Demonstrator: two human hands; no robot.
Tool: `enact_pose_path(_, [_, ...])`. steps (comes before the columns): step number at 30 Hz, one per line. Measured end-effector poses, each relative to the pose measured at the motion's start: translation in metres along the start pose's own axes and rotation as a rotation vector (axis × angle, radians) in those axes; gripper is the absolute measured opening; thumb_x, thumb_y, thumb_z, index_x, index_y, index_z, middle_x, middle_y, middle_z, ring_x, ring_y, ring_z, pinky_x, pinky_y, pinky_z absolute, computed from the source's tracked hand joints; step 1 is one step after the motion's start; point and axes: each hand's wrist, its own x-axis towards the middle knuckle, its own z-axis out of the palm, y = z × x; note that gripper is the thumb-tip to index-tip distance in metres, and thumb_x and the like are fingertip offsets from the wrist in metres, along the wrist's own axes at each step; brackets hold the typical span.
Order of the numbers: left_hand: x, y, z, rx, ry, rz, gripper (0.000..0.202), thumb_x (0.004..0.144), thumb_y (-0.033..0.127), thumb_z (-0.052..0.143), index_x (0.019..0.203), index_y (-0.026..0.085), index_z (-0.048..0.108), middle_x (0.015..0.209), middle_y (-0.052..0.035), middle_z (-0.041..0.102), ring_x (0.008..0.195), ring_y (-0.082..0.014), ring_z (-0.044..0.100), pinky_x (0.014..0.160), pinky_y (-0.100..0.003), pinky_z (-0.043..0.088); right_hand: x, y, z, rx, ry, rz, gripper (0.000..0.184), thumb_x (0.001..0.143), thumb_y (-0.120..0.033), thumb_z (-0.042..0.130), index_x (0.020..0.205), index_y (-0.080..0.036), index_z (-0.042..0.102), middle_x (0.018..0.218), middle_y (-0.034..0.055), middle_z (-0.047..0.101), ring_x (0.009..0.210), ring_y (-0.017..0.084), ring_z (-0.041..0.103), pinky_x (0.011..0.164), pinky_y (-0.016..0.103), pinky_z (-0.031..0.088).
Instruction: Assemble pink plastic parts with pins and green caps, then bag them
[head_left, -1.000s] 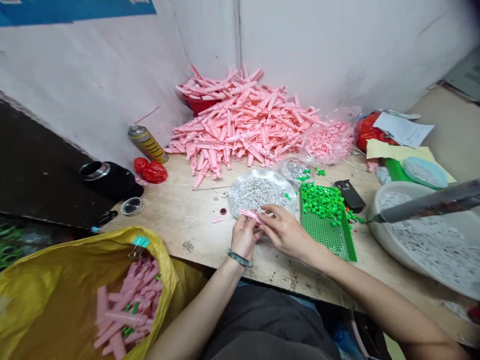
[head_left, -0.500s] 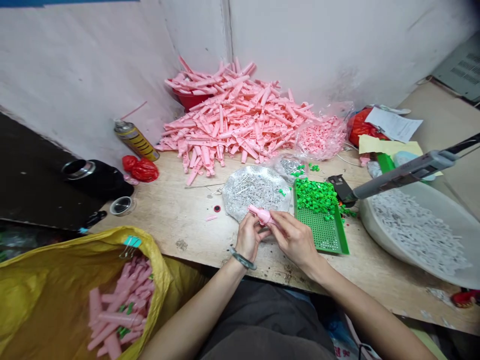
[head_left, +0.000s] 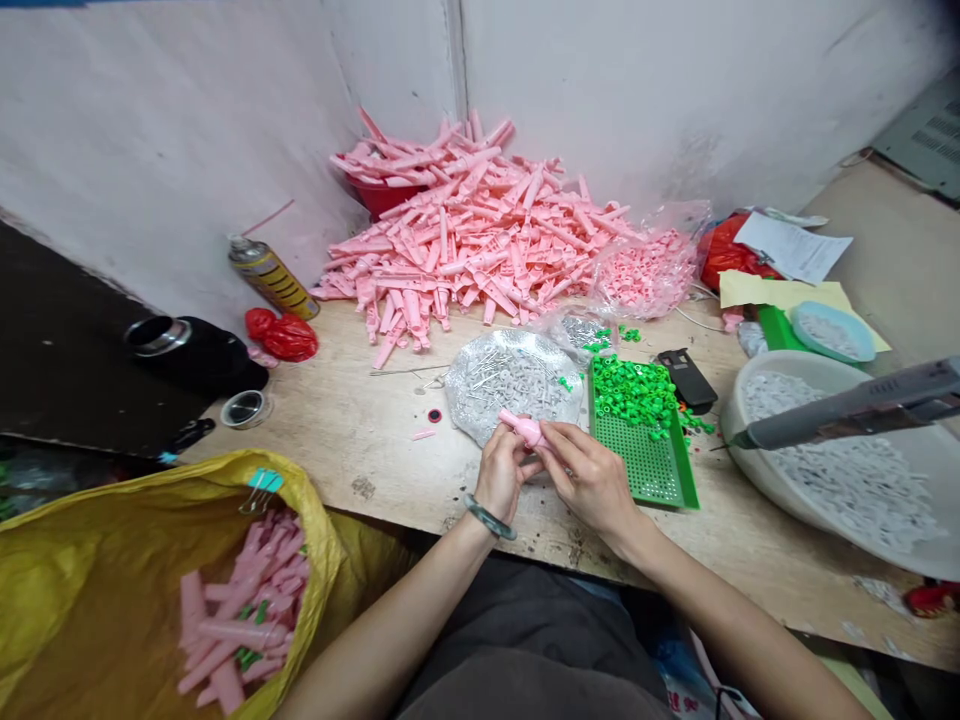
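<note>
Between my two hands, above the table's front part, is a pink plastic tube-shaped part (head_left: 523, 427). My left hand (head_left: 501, 474), with a bangle at the wrist, is closed around its lower side. The fingers of my right hand (head_left: 589, 470) pinch its right end, and they cover that end. Just behind the hands lies a silvery plate (head_left: 461, 400) with small pale parts and metal pins. Close to my right hand is a green perforated tray (head_left: 649, 470) holding small green parts (head_left: 630, 390).
A large heap of pink parts (head_left: 480, 230) lies by the wall. At lower left, a yellow sack (head_left: 75, 560) holds pink pieces. On the right, a grey electric screwdriver-like tool (head_left: 862, 405) hangs over a white basin (head_left: 739, 420) of pale parts. A spray can (head_left: 274, 280) stands at left.
The grey hanging tool has swung right and nearer, uncovering a black object behind the green tray. My hands stay almost in place on the pink part.
</note>
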Motion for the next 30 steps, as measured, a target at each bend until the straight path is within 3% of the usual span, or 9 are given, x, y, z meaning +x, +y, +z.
enact_pose_path(8, [-0.001, 0.001, 0.003, 0.034, 0.039, 0.010, 0.034, 0.072, 0.031, 0.073, 0.100, 0.016, 0.062, 0.092, -0.0054, 0.066, 0.080, -0.0154, 0.063, 0.065, -0.026, 0.054, -0.001, 0.002, 0.003, 0.003, -0.046, -0.015, 0.032, 0.097, -0.025, 0.051, 0.126, -0.020, 0.062, 0.119, 0.0085, 0.067, 0.101, 0.020, 0.066, 0.081, 0.032, 0.058])
enact_pose_path(15, [0.003, -0.002, 0.002, 0.062, 0.152, 0.033, 0.054, 0.057, 0.037, 0.086, 0.100, 0.013, 0.063, 0.079, -0.0034, 0.067, 0.068, -0.0137, 0.063, 0.060, -0.024, 0.051, -0.008, 0.002, 0.018, -0.027, 0.040, -0.080, 0.033, 0.095, -0.021, 0.052, 0.126, -0.018, 0.063, 0.121, 0.0092, 0.067, 0.107, 0.021, 0.065, 0.092, 0.034, 0.056])
enact_pose_path(19, [0.005, -0.002, -0.003, 0.010, 0.160, -0.024, 0.045, 0.058, 0.033, 0.085, 0.091, 0.012, 0.063, 0.074, -0.0026, 0.066, 0.062, -0.0120, 0.062, 0.057, -0.022, 0.050, -0.011, -0.002, 0.021, -0.051, 0.042, -0.076, 0.033, 0.095, -0.021, 0.053, 0.126, -0.017, 0.063, 0.122, 0.0095, 0.067, 0.107, 0.021, 0.065, 0.091, 0.034, 0.056])
enact_pose_path(22, [0.006, -0.002, -0.005, -0.051, 0.181, -0.074, 0.036, 0.061, 0.028, 0.084, 0.085, 0.012, 0.062, 0.072, -0.0018, 0.065, 0.060, -0.0109, 0.062, 0.057, -0.021, 0.049, -0.009, -0.004, 0.020, -0.028, -0.030, -0.028, 0.032, 0.096, -0.023, 0.051, 0.125, -0.020, 0.064, 0.121, 0.0089, 0.067, 0.105, 0.021, 0.066, 0.088, 0.034, 0.057])
enact_pose_path(30, [0.007, 0.004, -0.001, -0.091, 0.173, -0.138, 0.023, 0.070, 0.020, 0.077, 0.082, 0.012, 0.060, 0.071, -0.0025, 0.065, 0.058, -0.0106, 0.062, 0.058, -0.022, 0.052, -0.001, -0.008, 0.011, 0.054, -0.114, 0.026, 0.034, 0.097, -0.022, 0.047, 0.126, -0.023, 0.063, 0.121, 0.0086, 0.066, 0.105, 0.021, 0.064, 0.087, 0.034, 0.055])
